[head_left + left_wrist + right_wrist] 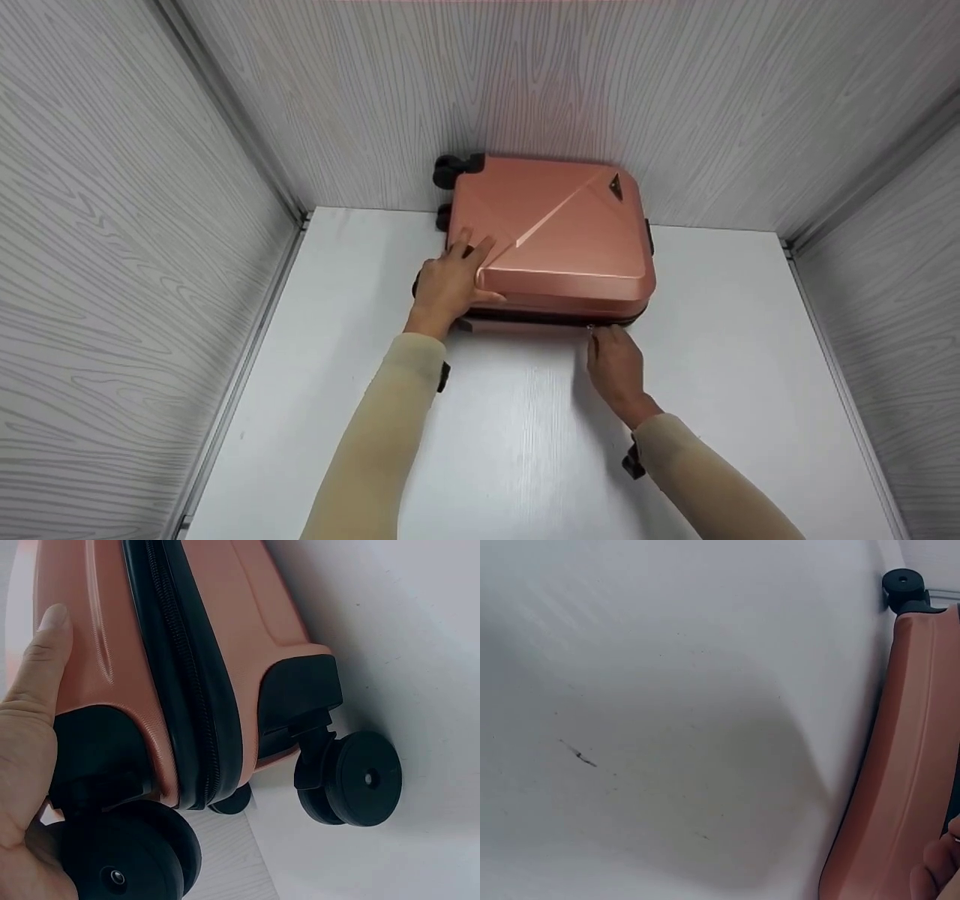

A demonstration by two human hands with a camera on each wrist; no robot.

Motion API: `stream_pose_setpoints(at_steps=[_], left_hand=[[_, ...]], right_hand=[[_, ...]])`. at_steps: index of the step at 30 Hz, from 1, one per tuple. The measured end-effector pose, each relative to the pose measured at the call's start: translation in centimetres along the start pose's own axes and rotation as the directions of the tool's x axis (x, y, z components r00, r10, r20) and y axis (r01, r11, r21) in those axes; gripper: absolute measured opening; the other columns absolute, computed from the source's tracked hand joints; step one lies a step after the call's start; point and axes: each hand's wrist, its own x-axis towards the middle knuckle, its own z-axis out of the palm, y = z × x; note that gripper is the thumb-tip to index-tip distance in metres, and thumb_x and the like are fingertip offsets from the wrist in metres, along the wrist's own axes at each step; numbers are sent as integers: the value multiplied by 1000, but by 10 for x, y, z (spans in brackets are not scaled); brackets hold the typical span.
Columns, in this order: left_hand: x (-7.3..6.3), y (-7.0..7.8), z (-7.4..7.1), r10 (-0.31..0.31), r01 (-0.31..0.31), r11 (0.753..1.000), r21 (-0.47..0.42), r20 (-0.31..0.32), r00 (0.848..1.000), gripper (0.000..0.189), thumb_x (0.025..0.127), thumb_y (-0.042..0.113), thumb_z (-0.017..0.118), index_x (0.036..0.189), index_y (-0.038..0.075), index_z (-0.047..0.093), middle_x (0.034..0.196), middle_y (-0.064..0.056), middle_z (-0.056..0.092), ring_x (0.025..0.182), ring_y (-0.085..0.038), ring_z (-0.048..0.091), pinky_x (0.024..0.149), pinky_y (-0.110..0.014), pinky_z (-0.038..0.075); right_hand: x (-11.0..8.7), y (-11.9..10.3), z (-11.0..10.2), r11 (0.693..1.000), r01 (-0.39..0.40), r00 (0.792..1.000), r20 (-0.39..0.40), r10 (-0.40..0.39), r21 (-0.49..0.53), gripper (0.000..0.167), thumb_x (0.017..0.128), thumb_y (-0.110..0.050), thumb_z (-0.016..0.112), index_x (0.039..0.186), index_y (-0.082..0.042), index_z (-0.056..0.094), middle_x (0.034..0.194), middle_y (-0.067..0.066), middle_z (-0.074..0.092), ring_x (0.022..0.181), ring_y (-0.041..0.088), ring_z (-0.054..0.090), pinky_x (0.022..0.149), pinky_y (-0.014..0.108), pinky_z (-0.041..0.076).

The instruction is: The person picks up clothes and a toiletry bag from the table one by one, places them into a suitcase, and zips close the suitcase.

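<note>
A pink hard-shell suitcase [555,225] lies flat on the white surface, its wheels to the left. My left hand [450,285] rests on its near left corner with the fingers spread over the top shell. In the left wrist view, the thumb [46,652] lies along the suitcase's side, above a black wheel [127,855]. The black zipper band [184,652] runs round the side, its teeth meshed where they show there. At the near right side, my right hand [619,367] pinches a small metal zipper pull [591,328]. Only curled fingers [937,861] show in the right wrist view.
The far side of the suitcase is close to the back wood-grain wall [540,90]. Wood-grain panels stand at the left [97,247] and right [892,300]. White surface [510,450] extends in front of the suitcase and to both sides.
</note>
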Motion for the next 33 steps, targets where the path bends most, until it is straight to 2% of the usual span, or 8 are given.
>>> stream_pose_setpoints(at_steps=[7,11,15,21,27,30,33], left_hand=[[-2,1,-1,13,-14,1000,-19,-26,1000,110,71,76,76,165,32,37,171,-13,33,112,-38,73,86,-57,60],[-1,1,-1,19,-19,1000,-5,-35,999,110,71,77,75,165,32,38,170,-14,34,100,-37,75,84,-57,60],[0,0,-1,12,-12,1000,-6,-25,1000,111,71,79,75,165,34,37,171,-13,33,96,-37,75,85,-57,60],[0,0,0,-1,1,1000,-16,1,1000,111,72,79,74,166,36,34,172,-13,31,97,-37,75,89,-57,59],[-1,0,-1,-7,7,1000,-16,11,1000,110,72,78,74,166,37,33,173,-13,29,104,-37,75,91,-57,58],[-1,0,-1,-8,9,1000,-22,4,1000,111,72,77,75,166,36,34,173,-13,30,104,-37,74,93,-58,58],[-1,1,-1,2,-2,1000,-16,-6,1000,111,71,77,75,166,35,35,173,-13,31,110,-38,74,90,-58,59]], right_hand=[[1,-3,5,997,72,997,-40,-72,3,7,94,2,71,88,2,67,79,16,61,71,35,61,63,49,53],[1,-4,9,995,100,993,-61,-100,-1,8,93,2,71,87,2,66,77,15,59,68,33,59,60,48,51],[3,-8,10,995,101,994,-44,-101,-2,9,92,1,73,88,1,66,76,14,59,68,32,59,60,48,51],[5,-18,12,996,85,996,19,-85,22,6,95,-3,73,92,0,68,79,14,61,70,34,62,63,49,52],[6,-24,13,997,67,997,34,-69,43,6,95,-3,74,95,1,69,82,14,63,72,34,63,64,49,53],[6,-25,15,996,81,996,29,-82,44,5,95,-3,73,95,0,69,82,14,63,72,34,63,64,49,52],[7,-26,18,991,130,991,9,-130,44,5,96,-3,73,95,0,68,82,14,63,70,34,63,60,49,53]])
